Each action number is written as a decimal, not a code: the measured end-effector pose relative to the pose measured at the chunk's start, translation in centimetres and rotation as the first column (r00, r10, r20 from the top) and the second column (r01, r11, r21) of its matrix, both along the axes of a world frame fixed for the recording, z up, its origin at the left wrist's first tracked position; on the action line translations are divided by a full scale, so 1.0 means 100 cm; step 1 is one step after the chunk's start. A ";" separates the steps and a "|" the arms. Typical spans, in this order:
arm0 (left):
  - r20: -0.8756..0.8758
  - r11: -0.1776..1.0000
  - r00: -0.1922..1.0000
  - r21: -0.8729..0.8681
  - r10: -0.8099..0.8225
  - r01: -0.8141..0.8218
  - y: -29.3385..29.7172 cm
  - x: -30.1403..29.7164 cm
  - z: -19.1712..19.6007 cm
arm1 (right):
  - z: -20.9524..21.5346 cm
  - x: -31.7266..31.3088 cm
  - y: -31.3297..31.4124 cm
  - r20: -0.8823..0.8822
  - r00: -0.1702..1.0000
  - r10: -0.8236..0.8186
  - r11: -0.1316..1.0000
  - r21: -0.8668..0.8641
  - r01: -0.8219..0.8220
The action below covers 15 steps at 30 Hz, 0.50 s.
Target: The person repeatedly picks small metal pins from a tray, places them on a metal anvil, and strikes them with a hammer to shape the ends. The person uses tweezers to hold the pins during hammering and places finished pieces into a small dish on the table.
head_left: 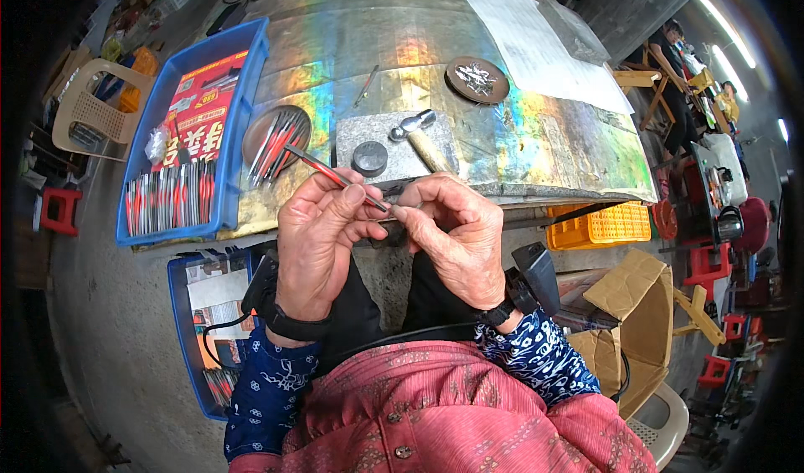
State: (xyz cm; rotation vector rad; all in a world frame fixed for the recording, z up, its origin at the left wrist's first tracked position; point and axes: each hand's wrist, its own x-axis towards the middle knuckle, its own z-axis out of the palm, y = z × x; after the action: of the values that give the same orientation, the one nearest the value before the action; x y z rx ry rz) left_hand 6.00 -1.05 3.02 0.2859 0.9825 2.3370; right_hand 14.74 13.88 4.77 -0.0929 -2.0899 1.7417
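My left hand (318, 234) pinches a slim red-and-black pointed tool (322, 167) between thumb and fingers, tilted down to the right. At its lower end, the thumb and forefinger of my right hand (459, 230) are pressed together; anything small between them is hidden. Just beyond my hands a grey stone block (360, 128) bears a ball-peen hammer (429, 148) and a round black puck (369, 159). A round brown dish (304, 121) to the left holds several similar red-and-black tools (272, 148). Another brown dish (452, 79), farther right, contains small shiny metal pieces (477, 78).
At the left table edge stands a blue tray (180, 232) with rows of similar tools and red printed card. A second blue tray (188, 347) sits lower left. White sheets (536, 46) cover the far right. A yellow crate (599, 226) and an open cardboard box (645, 314) are at right.
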 end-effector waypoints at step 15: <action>0.114 1.000 0.993 0.022 -0.021 0.018 0.000 0.002 -0.002 | 0.003 0.001 -0.016 0.024 0.998 -0.056 0.976 -0.209 0.060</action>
State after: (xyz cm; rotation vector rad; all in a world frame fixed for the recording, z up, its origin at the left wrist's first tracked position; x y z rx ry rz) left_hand 6.23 -1.09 2.84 0.1673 0.8960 2.3196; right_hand 14.79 12.28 5.08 -0.2297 -1.8893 1.9267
